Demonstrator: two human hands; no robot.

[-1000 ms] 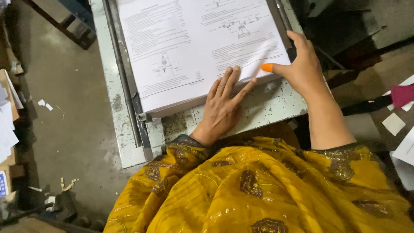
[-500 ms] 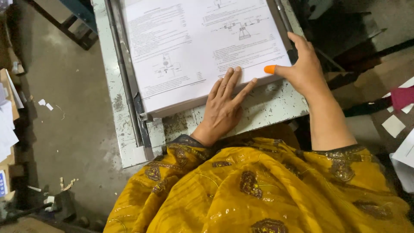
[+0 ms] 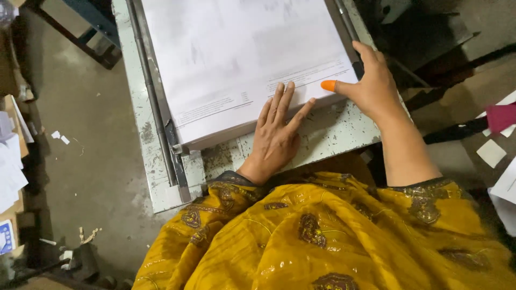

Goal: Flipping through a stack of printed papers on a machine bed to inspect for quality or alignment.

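Here my left hand [image 3: 277, 137] lies flat and open, palm down, its heel on the worn, paint-chipped metal table [image 3: 333, 134] and its fingers [image 3: 279, 102] spread and reaching up over the near edge of the thick stack of printed sheets [image 3: 236, 59]. It grips nothing; the fingertips simply press on the top sheet close to the stack's near right corner. My right hand [image 3: 373, 83] sits just to the right of that, at the same corner, curled loosely against the stack's right edge, with the thumb pointing left along the near edge. The thumb wears an orange rubber tip [image 3: 328, 85], which touches the paper just beside my left forefinger. I cannot tell whether the right fingers pinch any sheets or only rest against the side of the pile. The stack itself lies ahead of both hands, filling most of the table top, its left side butted against a long metal rail [image 3: 156, 107] that runs away from me. So the paper is under my left fingertips and against my right palm, with the corner lying between the two hands. My yellow patterned sleeves [image 3: 322, 236] fill the bottom of the view, and loose paper scraps [image 3: 59, 137] lie on the concrete floor [image 3: 86, 161] to my left.
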